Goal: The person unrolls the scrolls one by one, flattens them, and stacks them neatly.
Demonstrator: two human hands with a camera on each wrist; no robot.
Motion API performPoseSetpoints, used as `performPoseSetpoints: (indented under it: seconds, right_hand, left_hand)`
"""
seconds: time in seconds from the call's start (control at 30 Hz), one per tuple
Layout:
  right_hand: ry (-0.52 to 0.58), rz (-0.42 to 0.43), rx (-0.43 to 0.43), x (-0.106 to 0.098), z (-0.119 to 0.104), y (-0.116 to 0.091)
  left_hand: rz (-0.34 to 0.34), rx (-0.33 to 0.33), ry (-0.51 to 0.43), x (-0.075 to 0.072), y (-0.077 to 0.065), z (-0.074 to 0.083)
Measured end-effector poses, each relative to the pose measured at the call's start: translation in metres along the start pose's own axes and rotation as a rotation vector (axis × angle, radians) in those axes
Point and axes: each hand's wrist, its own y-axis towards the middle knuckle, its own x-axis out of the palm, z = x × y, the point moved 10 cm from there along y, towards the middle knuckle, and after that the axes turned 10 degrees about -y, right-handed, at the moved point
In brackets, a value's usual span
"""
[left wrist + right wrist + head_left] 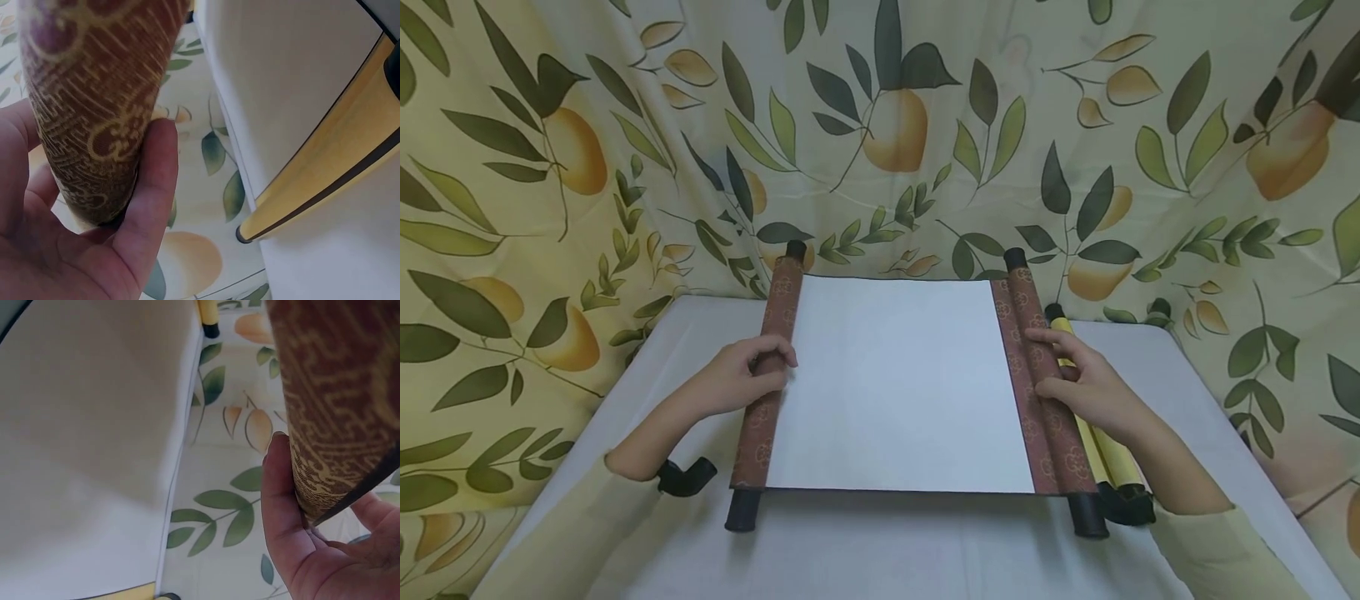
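A hanging scroll with a blank white sheet is held partly unrolled, its face toward the head camera. My left hand grips its left brown patterned roll, thumb and fingers around it. On the other side my right hand grips the right brown roll. Both rolls end in black knobs. Up close, the left wrist view shows the left hand's fingers around the brown cloth, and the right wrist view shows the right hand around the other roll.
A yellow scroll lies on the white table behind the brown scroll's right side, partly hidden by it and my right hand. The left wrist view also shows yellow roll. A leaf-and-fruit patterned curtain hangs behind the table.
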Motion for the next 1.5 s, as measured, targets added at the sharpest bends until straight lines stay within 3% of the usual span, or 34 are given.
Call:
performPoseSetpoints:
  seconds: [0.47, 1.13, 1.5]
  right_hand:
    - [-0.047, 0.002, 0.002, -0.007, 0.001, -0.001]
    - [-0.035, -0.006, 0.02, -0.005, 0.004, -0.006]
    - [-0.11, 0.006, 0.016, -0.009, 0.006, -0.009]
  left_hand:
    - [-0.024, -0.018, 0.011, -0.004, 0.001, -0.002]
    - [-0.008, 0.02, 0.036, -0.009, -0.007, -0.001]
    - [-0.009, 0.018, 0.058, -0.012, -0.009, -0.001]
